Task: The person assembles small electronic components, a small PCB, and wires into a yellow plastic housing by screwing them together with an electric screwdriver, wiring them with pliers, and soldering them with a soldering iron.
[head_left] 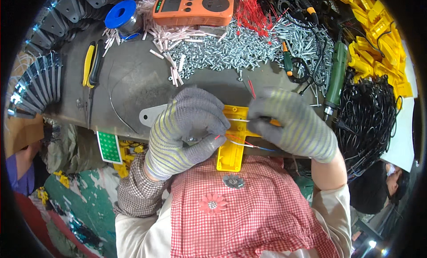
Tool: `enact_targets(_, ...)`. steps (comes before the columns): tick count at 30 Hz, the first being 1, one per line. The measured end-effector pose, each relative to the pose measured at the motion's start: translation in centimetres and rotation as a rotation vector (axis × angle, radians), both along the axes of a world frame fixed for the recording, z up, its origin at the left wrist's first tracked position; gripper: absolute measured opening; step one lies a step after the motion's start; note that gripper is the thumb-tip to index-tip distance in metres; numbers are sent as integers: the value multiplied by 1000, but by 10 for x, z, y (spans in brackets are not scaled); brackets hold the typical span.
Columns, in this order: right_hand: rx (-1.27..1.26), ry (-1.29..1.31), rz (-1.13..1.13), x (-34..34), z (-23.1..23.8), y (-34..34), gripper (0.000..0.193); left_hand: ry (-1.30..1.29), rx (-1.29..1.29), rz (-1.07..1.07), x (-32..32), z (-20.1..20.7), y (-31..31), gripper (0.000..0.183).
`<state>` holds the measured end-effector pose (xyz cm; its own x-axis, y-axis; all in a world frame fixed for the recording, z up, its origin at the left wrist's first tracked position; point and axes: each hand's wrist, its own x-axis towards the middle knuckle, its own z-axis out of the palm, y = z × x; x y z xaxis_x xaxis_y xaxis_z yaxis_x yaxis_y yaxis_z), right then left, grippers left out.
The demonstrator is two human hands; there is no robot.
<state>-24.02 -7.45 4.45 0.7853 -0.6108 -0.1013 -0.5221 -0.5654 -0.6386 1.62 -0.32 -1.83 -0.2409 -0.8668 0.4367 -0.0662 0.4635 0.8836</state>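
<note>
While left hand (175, 129) and right hand (297, 123) handle wires (239, 120), yellow casing (231, 156) beneath

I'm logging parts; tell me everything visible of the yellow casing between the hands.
The yellow casing looks like moulded plastic, walled and hollow, with a side arm partly behind the right hand. Open side up, it spans the near edge of the bench, wires crossing it. Contact with either hand is unclear.

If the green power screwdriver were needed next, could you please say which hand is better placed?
Probably the right hand: the green power screwdriver is on its side, close by. The left hand is farther off, across the yellow housing, though both hands are busy there.
</note>
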Motion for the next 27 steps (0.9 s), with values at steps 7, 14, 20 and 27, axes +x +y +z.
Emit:
enact_targets(7,50,-153,-223,-21,-8,11,15,-15,76,37,-10,16,-1,15)
enact_targets(14,45,-245,-360,-28,-7,17,18,-473,43,169,-51,43,-19,12)
enact_targets(20,15,-329,-293,-32,-16,15,17,-608,-19,234,-57,45,-16,12)
enact_targets(27,-85,-289,-230,-31,-14,11,17,-638,-90,266,-56,41,-14,16)
